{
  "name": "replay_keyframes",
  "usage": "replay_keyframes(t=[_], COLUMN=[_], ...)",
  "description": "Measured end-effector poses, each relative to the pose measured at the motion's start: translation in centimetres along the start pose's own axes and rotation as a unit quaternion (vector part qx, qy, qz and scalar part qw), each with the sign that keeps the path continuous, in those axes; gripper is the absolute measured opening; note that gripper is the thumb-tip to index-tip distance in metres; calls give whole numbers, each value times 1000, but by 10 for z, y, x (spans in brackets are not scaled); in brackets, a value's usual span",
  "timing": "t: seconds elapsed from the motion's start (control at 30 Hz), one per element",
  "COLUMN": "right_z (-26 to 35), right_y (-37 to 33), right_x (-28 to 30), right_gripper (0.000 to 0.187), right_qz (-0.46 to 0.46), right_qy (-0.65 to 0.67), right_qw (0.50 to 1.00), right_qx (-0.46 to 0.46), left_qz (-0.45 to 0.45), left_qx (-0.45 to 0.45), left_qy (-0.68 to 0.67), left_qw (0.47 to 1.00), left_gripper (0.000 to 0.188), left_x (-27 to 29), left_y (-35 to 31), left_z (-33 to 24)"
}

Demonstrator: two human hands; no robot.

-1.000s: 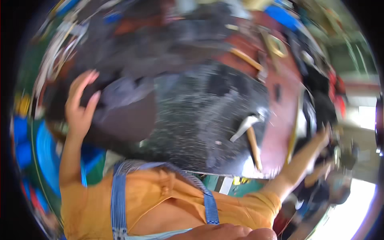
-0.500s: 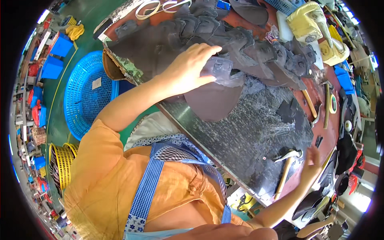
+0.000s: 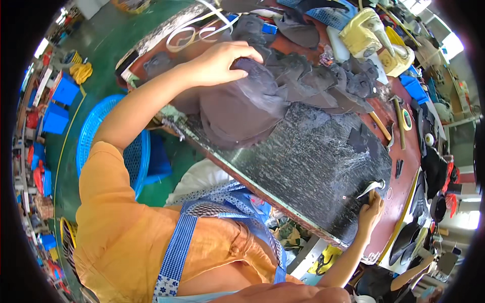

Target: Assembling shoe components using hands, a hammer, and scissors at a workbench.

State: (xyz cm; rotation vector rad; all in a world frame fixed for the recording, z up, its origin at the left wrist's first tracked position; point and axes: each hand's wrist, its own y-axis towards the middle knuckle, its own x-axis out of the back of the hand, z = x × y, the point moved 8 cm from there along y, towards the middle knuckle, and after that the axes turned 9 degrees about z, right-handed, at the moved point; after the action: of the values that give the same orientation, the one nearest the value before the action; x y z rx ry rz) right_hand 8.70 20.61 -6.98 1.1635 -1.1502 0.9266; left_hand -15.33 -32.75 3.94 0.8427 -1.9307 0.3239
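Observation:
At the upper middle, my left hand [image 3: 225,63] pinches the top edge of a dark, leather-like cut piece [image 3: 260,83], its thumb and fingers closed round the rim. The piece blurs a little at its lower side and overlaps larger dark brown pieces [image 3: 235,121] on the near edge of the table. Over at the right, the fingers of my right hand [image 3: 371,209] are wrapped around the wooden handle of a hammer. The shiny curved metal hammer head [image 3: 372,189] points away from me, over the dark work board [image 3: 308,156].
More dark cut pieces [image 3: 308,78] lie heaped at the far side. White straps [image 3: 207,30], a wooden-handled tool [image 3: 379,125], a tape roll [image 3: 406,119] and a yellow-wrapped machine [image 3: 361,30] are on the red table [image 3: 409,151]. A blue basket [image 3: 91,146] stands on the floor at left.
My right hand has closed on the hammer handle, having been apart from it. My left hand has moved left with the dark piece, which now lies tilted over the larger ones. The view has shifted slightly.

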Motion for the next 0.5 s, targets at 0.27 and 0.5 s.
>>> replay_keyframes(t=[0.27,0.5], right_z=[126,264], right_y=[92,244], right_x=[30,-33], right_gripper=[23,32], right_qz=[125,246], right_qy=[488,570], right_qw=[861,784], right_qx=[-72,21], left_qz=[30,76], left_qx=[-97,-283], left_qy=[164,-7], left_qw=[981,956], left_gripper=[61,17], left_x=[-51,-14], left_y=[161,172], left_z=[48,9])
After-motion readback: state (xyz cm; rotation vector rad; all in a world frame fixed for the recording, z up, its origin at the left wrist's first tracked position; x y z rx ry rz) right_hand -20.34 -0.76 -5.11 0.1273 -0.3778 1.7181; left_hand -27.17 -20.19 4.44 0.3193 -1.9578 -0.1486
